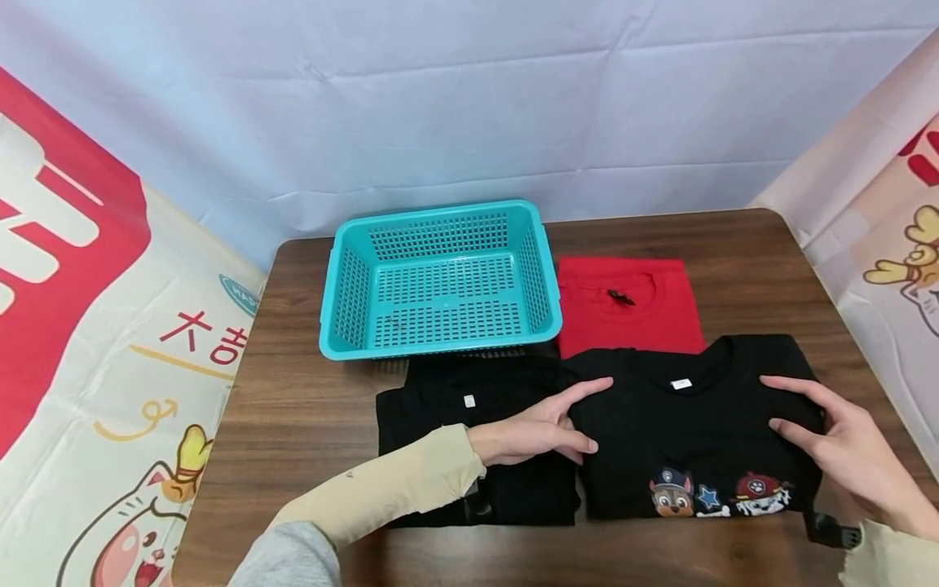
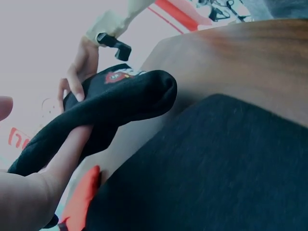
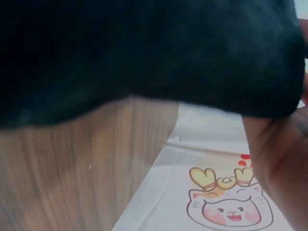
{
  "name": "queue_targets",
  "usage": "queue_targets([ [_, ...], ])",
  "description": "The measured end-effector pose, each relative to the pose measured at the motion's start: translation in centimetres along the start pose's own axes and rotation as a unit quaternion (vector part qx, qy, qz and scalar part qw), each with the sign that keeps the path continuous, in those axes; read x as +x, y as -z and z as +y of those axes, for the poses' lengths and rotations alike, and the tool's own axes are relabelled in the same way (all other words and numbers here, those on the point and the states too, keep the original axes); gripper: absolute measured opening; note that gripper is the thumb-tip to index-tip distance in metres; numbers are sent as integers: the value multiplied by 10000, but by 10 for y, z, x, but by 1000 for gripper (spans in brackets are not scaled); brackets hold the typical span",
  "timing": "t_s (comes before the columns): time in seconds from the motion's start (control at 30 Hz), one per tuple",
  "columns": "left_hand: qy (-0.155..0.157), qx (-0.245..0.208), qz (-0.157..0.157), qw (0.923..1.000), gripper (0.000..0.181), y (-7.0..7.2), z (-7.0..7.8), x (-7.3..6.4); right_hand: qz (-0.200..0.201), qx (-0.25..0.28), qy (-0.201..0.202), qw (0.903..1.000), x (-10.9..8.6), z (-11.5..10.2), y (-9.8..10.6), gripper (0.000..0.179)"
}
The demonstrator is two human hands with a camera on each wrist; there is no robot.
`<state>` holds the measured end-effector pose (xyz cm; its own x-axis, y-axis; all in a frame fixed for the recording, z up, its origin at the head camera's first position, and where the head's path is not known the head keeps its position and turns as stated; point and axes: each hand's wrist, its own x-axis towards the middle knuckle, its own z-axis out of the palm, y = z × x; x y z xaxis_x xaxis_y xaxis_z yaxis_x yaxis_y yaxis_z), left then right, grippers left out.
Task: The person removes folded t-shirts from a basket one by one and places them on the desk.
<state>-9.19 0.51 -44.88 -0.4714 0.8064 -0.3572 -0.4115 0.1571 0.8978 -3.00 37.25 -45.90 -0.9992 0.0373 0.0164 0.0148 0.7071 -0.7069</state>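
Note:
A folded black T-shirt (image 1: 689, 432) with cartoon dogs printed along its near edge is held between both hands. My left hand (image 1: 539, 432) grips its left side, and my right hand (image 1: 858, 448) grips its right side. In the left wrist view the folded shirt (image 2: 110, 103) is raised above the table, with left-hand fingers tucked under it. The right wrist view shows its dark underside (image 3: 154, 53) over the wood. Under my left forearm lies a second folded black T-shirt (image 1: 433, 408) with a small white label. Behind the held shirt is a folded red T-shirt (image 1: 616, 326), partly covered.
A turquoise plastic basket (image 1: 440, 352) with nothing in it stands at the back of the wooden table (image 1: 293, 424), left of the red shirt. White cloth (image 1: 469, 106) hangs behind the table, and printed cloths (image 1: 183, 375) hang at both sides.

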Motion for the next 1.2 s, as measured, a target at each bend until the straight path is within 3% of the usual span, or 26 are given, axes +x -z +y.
queue_targets([
  [0.3, 141, -331, -114, 9993, 78, -9, -7, 8, -166, -390, -157, 9990, -6, 8, 3, 56],
  [0.7, 381, -561, -116, 9976, 71, -15, -15, 16, -544, -315, -412, 9972, -15, 25, -1, 52],
  [0.93, 622, -685, 48, 9957, 69, -16, -18, 20, -677, -400, -556, 9953, -17, 30, -5, 50],
  [1.2, 976, -1402, 462, 9842, 71, -25, -14, 22, -784, -508, -539, 9942, -15, 36, -6, 49],
])
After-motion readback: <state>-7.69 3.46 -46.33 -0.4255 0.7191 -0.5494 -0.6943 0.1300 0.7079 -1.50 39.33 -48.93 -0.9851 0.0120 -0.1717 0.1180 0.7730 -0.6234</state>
